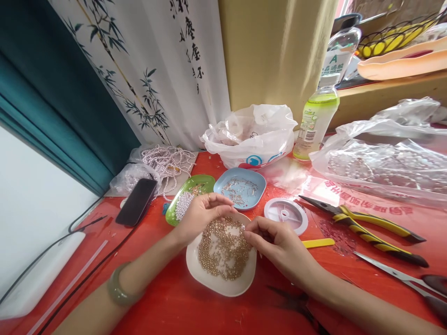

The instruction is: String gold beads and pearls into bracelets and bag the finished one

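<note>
A white dish (223, 284) full of small gold beads (221, 251) sits on the red table in front of me. My left hand (200, 216) hovers over the dish's far edge, fingers curled together in a pinch. My right hand (275, 246) is at the dish's right edge, thumb and forefinger pinched on something tiny near the beads; I cannot make out what it is. The fingertips of both hands nearly meet above the beads. A jade-green bangle (118, 286) circles my left wrist.
Behind the dish stand a green dish of white pearls (185, 197), a blue dish of clasps (240, 188) and a clear thread spool (286, 214). Yellow-handled pliers (370, 228) and scissors (405, 277) lie right. A phone (137, 201), pearl strands (169, 163), plastic bags (254, 137) and a bottle (316, 118) sit further back.
</note>
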Action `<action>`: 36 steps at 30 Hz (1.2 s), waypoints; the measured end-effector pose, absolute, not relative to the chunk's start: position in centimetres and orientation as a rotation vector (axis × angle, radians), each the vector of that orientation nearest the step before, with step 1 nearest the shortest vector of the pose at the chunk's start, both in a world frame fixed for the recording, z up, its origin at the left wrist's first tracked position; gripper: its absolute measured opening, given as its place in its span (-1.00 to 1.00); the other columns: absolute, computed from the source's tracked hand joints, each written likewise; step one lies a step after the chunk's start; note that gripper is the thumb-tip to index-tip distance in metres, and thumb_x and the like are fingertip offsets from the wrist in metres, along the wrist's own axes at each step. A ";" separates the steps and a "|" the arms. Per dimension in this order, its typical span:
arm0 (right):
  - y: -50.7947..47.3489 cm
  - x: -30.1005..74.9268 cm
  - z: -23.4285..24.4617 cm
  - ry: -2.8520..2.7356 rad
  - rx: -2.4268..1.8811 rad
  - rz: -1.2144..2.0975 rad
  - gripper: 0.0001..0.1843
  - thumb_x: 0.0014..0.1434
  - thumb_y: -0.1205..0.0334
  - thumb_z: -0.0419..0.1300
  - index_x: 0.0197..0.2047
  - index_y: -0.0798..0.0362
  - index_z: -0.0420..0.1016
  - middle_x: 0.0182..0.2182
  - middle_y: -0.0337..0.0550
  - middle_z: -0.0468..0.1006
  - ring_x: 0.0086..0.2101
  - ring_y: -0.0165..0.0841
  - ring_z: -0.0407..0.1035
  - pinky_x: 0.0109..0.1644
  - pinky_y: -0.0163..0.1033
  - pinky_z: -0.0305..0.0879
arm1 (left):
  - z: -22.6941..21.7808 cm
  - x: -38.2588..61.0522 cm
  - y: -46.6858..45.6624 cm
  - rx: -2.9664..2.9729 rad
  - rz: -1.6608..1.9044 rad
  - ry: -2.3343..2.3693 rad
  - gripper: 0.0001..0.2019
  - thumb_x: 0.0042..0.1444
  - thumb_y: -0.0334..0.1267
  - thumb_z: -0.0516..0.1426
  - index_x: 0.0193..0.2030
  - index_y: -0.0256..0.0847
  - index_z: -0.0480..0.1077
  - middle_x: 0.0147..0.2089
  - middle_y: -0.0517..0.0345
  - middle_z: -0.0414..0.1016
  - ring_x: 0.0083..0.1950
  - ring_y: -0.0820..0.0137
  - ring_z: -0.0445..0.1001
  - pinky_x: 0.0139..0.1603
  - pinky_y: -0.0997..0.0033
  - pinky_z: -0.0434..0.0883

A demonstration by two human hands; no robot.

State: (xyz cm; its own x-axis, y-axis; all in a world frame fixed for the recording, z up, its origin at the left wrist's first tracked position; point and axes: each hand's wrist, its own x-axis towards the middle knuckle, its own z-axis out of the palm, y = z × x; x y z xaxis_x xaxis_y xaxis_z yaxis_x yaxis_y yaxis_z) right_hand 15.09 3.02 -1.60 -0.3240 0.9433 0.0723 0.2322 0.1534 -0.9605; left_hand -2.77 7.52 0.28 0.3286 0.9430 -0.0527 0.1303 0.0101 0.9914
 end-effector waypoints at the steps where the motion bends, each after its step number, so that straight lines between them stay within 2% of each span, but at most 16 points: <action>1: 3.0 15.1 -1.6 -1.696 -1.140 1.214 -0.84 0.06 0.26 0.04 -0.51 0.08 0.35 -0.62 -0.27 0.38 -0.56 -0.46 0.24 -0.50 -0.37 0.16 | 0.5 -3.1 7.9 1.467 0.895 1.111 -0.83 -0.04 -0.24 0.17 -0.31 -0.26 0.39 -0.35 0.08 0.52 -0.32 0.41 0.45 -0.29 0.41 0.35; 4: 3.0 15.1 -1.7 -1.714 -1.148 1.202 -0.83 0.07 0.24 0.04 -0.50 0.09 0.36 -0.63 -0.27 0.36 -0.57 -0.47 0.22 -0.52 -0.37 0.15 | 1.3 -4.5 9.2 1.718 0.935 1.288 -0.84 -0.04 -0.22 0.15 -0.33 -0.25 0.42 -0.32 0.09 0.51 -0.29 0.39 0.43 -0.25 0.39 0.33; 7: 3.0 15.0 -1.7 -1.725 -1.156 1.199 -0.83 0.07 0.24 0.03 -0.49 0.08 0.36 -0.63 -0.27 0.36 -0.58 -0.46 0.22 -0.52 -0.37 0.14 | 1.8 -6.3 10.5 1.909 0.773 1.448 -0.88 -0.04 -0.26 0.12 -0.37 -0.22 0.44 -0.32 0.10 0.50 -0.29 0.37 0.42 -0.25 0.37 0.31; 10: 3.0 15.0 -1.6 -1.728 -1.145 1.196 -0.83 0.07 0.25 0.03 -0.49 0.08 0.36 -0.64 -0.28 0.35 -0.58 -0.46 0.22 -0.53 -0.37 0.14 | 1.8 -8.1 11.7 2.074 0.700 1.604 -0.90 -0.07 -0.30 0.11 -0.42 -0.20 0.45 -0.31 0.10 0.51 -0.26 0.33 0.41 -0.16 0.31 0.26; 17: 3.0 15.0 -1.5 -1.738 -1.148 1.177 -0.82 0.07 0.24 0.03 -0.50 0.09 0.35 -0.65 -0.29 0.34 -0.59 -0.47 0.21 -0.53 -0.37 0.15 | 0.1 -9.3 12.5 2.149 0.522 1.616 -0.92 -0.16 -0.30 0.15 -0.49 -0.20 0.47 -0.43 0.09 0.51 -0.37 0.32 0.40 -0.29 0.36 0.25; 24: 3.0 15.1 -1.7 -1.724 -1.147 1.197 -0.82 0.07 0.24 0.02 -0.48 0.09 0.36 -0.62 -0.26 0.36 -0.57 -0.45 0.22 -0.51 -0.36 0.14 | 0.0 -9.0 12.5 2.114 0.545 1.632 -0.92 -0.13 -0.29 0.13 -0.51 -0.22 0.45 -0.40 0.07 0.50 -0.37 0.33 0.39 -0.30 0.34 0.23; 27: 3.1 15.1 -1.7 -1.721 -1.145 1.215 -0.82 0.07 0.23 0.02 -0.48 0.10 0.36 -0.62 -0.26 0.34 -0.57 -0.46 0.21 -0.51 -0.36 0.12 | 0.6 -7.9 11.8 1.997 0.629 1.545 -0.87 -0.07 -0.24 0.12 -0.42 -0.23 0.44 -0.36 0.09 0.48 -0.35 0.38 0.39 -0.31 0.38 0.26; 29: 3.1 15.1 -1.8 -1.720 -1.139 1.231 -0.83 0.07 0.23 0.02 -0.47 0.10 0.35 -0.61 -0.26 0.34 -0.57 -0.46 0.21 -0.51 -0.36 0.12 | 0.9 -6.6 11.0 1.713 0.736 1.361 -0.85 -0.12 -0.23 0.18 -0.41 -0.26 0.42 -0.38 0.11 0.47 -0.36 0.42 0.38 -0.35 0.43 0.27; 32: 3.0 15.1 -1.9 -1.713 -1.133 1.247 -0.84 0.07 0.24 0.02 -0.47 0.10 0.34 -0.60 -0.24 0.36 -0.55 -0.45 0.22 -0.48 -0.34 0.14 | 0.9 -4.7 9.3 1.338 0.760 1.132 -0.84 -0.15 -0.27 0.23 -0.41 -0.29 0.41 -0.41 0.13 0.47 -0.38 0.49 0.39 -0.40 0.52 0.26; 36: 3.0 15.1 -1.8 -1.707 -1.117 1.259 -0.84 0.07 0.25 0.01 -0.47 0.10 0.33 -0.59 -0.22 0.38 -0.54 -0.43 0.24 -0.46 -0.33 0.15 | 0.5 -3.1 7.9 1.145 0.761 1.026 -0.87 -0.16 -0.34 0.25 -0.42 -0.31 0.43 -0.43 0.14 0.47 -0.38 0.52 0.39 -0.42 0.58 0.26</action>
State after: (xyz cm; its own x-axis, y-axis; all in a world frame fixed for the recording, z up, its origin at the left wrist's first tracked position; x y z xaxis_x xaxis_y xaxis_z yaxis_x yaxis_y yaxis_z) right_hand 15.06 2.97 -1.80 -0.3592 0.9315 0.0573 0.2202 0.1443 -0.9647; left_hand -3.10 7.91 0.52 0.3659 0.8956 -0.2532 0.0179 0.2653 0.9640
